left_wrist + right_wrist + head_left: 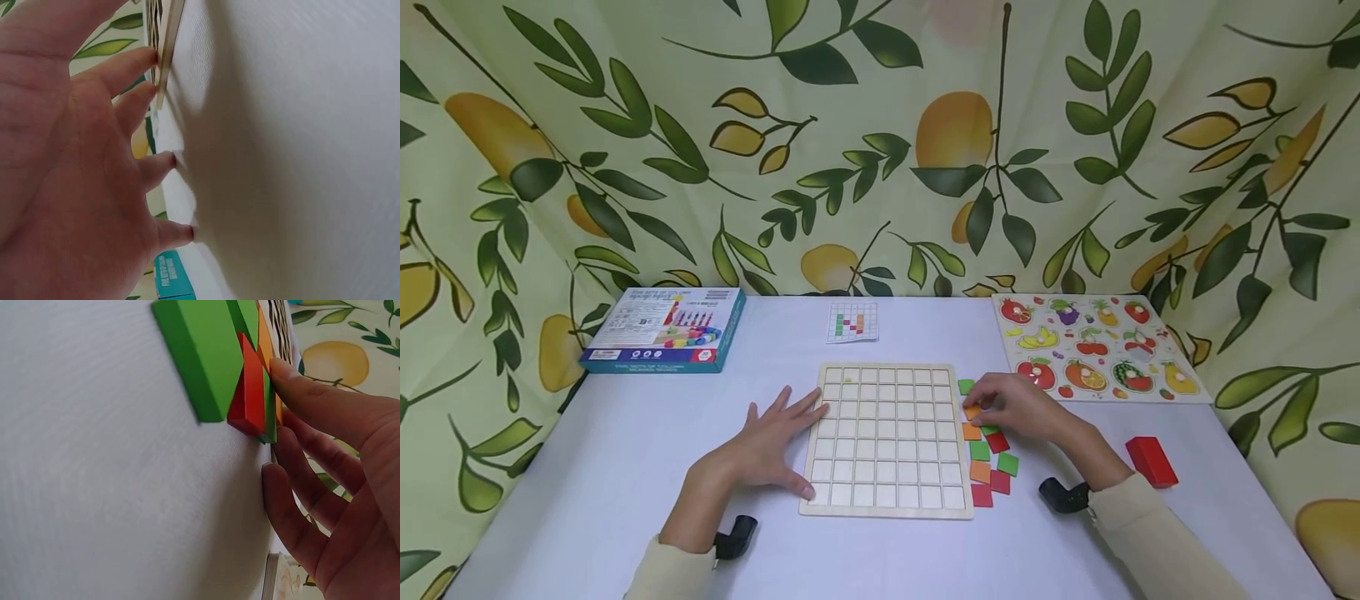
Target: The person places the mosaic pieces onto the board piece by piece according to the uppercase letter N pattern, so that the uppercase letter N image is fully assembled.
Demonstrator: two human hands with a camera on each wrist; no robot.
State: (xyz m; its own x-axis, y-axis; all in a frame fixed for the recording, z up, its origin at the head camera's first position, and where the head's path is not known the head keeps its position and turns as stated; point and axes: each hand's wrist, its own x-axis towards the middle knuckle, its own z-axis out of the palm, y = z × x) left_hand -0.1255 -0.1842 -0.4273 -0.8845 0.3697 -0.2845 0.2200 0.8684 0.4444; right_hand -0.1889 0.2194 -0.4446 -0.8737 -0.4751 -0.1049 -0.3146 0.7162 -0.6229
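Observation:
A wooden grid board (886,512) with square cells lies in front of me. My left hand (767,442) has its fingers spread along the board's left side, thumb at the near corner and fingertips at the frame. In the left wrist view, two fingertips (147,57) meet the board's edge. To the right of the board, my right hand (1018,407) pinches an orange square tile (972,412) between thumb and fingers. Beside it lie a green tile (203,356) and a red tile (250,394). Other red, green and orange tiles (980,472) trail down the board's right edge.
Behind the board is a small printed grid card (853,322) with coloured squares. A boxed toy set (662,329) stands at the back left, a fruit puzzle board (1105,346) at the back right. A red block (1152,462) sits beyond my right forearm. A patterned curtain hangs behind.

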